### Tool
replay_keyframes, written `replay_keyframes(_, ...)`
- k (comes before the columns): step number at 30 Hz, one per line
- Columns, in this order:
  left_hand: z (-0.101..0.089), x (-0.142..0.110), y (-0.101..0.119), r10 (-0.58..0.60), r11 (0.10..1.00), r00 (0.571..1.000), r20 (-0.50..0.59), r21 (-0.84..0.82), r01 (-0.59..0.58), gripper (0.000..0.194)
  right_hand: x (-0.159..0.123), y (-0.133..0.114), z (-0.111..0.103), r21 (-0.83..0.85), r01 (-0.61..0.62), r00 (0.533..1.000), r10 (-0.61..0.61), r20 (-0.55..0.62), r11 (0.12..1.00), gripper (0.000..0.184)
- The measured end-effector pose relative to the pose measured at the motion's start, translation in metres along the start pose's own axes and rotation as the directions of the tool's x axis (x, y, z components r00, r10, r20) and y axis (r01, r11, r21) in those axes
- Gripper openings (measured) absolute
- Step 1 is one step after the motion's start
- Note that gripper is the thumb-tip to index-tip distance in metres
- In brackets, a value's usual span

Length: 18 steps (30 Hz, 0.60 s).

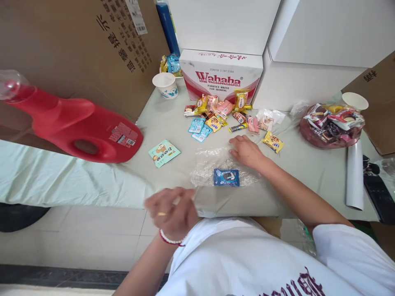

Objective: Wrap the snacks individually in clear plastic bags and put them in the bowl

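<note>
My right hand (247, 152) rests over the upper right edge of a crumpled clear plastic bag (206, 164), thumb and fingers apart. I cannot tell whether it presses on the film. On the bag lies a small blue snack packet (226, 177). My left hand (173, 210), smeared by motion, hovers at the table's front edge, left of the bag; whether its fingers hold anything is unclear. Beyond the right hand are a heap of wrapped snacks (224, 108), two light-blue sachets (202, 133) and a yellow cookie packet (273, 142). A mint-green packet (164, 153) lies to the left.
A large red jug (83, 123) leans in at left before a cardboard box (61, 53). The Wahaha carton (220, 76) and a paper cup (166, 85) stand at the back. At right are a snack-filled bowl (331, 127), a white roll (354, 181) and a dark phone-like object (381, 197).
</note>
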<state>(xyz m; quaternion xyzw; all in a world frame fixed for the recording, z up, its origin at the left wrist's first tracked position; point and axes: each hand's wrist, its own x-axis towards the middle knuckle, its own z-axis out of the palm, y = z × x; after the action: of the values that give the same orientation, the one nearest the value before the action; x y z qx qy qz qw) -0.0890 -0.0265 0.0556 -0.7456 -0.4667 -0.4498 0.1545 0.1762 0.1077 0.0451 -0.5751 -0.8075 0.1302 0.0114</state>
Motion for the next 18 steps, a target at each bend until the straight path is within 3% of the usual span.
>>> replay_keyframes(1,0.004,0.002,0.013,0.111,0.990,0.986,0.126,-0.102,-0.099,0.032,0.010,-0.006,0.004,-0.014,0.016,0.999,-0.016,0.028,1.000,0.040)
replay_keyframes(3,0.022,0.004,0.028,0.212,0.972,0.898,0.385,-0.181,-0.152,0.036,0.028,-0.016,0.012,-0.028,-0.008,0.996,0.010,0.093,1.000,0.047)
replay_keyframes(7,0.065,-0.005,0.024,0.148,0.987,0.726,0.672,-0.150,-0.062,0.035,0.044,-0.017,0.013,0.019,-0.070,0.974,0.064,0.218,0.997,0.028)
replay_keyframes(9,0.076,-0.012,0.019,0.112,0.990,0.682,0.723,-0.139,-0.014,0.036,0.040,-0.010,0.004,0.094,-0.007,0.975,-0.014,0.223,0.996,0.021)
replay_keyframes(12,0.078,-0.016,0.016,0.091,0.989,0.669,0.738,-0.147,0.028,0.038,0.017,-0.005,-0.010,0.235,0.172,0.978,-0.194,0.073,0.957,0.017)
replay_keyframes(14,0.077,-0.016,0.016,0.087,0.985,0.664,0.743,-0.165,0.056,0.039,-0.007,-0.007,-0.011,0.260,0.286,0.955,-0.296,-0.001,0.922,0.018)
replay_keyframes(18,0.079,-0.018,0.010,0.059,0.965,0.658,0.751,-0.213,0.156,0.036,-0.056,-0.017,0.013,0.195,0.425,0.889,-0.448,0.094,0.884,0.030)
